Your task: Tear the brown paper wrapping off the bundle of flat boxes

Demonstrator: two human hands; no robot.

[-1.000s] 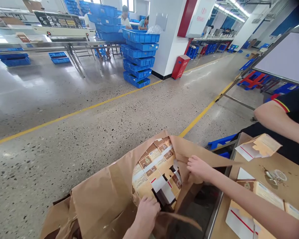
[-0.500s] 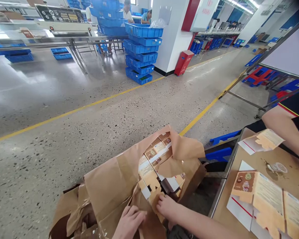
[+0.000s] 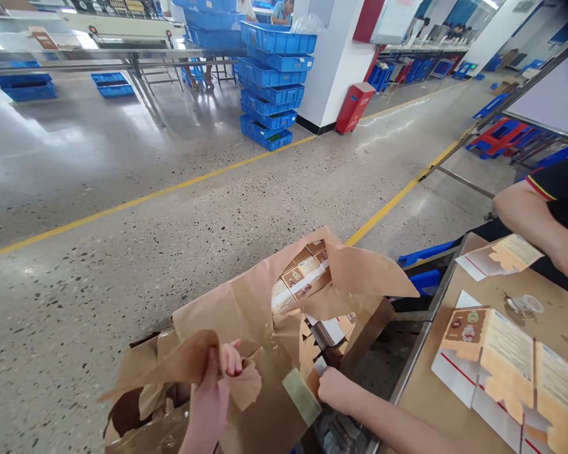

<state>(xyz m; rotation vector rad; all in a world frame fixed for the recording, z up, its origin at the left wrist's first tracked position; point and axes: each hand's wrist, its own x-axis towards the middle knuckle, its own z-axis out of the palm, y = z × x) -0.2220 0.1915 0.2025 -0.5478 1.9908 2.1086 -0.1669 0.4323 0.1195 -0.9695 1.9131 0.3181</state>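
A bundle wrapped in torn brown kraft paper [image 3: 246, 315] sits on the floor beside the table, holding several flat printed carton blanks [image 3: 303, 277]. My left hand [image 3: 215, 391] grips a torn flap of the brown paper and lifts it up. My right hand [image 3: 334, 388] reaches into the open side of the bundle, its fingers closed low against the carton blanks and a strip of tape [image 3: 303, 397]. What the right hand grips is partly hidden by the paper.
A brown table [image 3: 497, 296] at right carries flat carton blanks [image 3: 506, 359] and a small clear cup [image 3: 525, 306]. Another person's arm [image 3: 534, 227] rests over its far end. Stacked blue crates [image 3: 272, 82], a red bin [image 3: 353, 107] and yellow floor lines lie beyond.
My left hand moved from the bundle's lower edge to grab and raise a torn paper flap. My right hand slid from the upper paper edge down into the opening.
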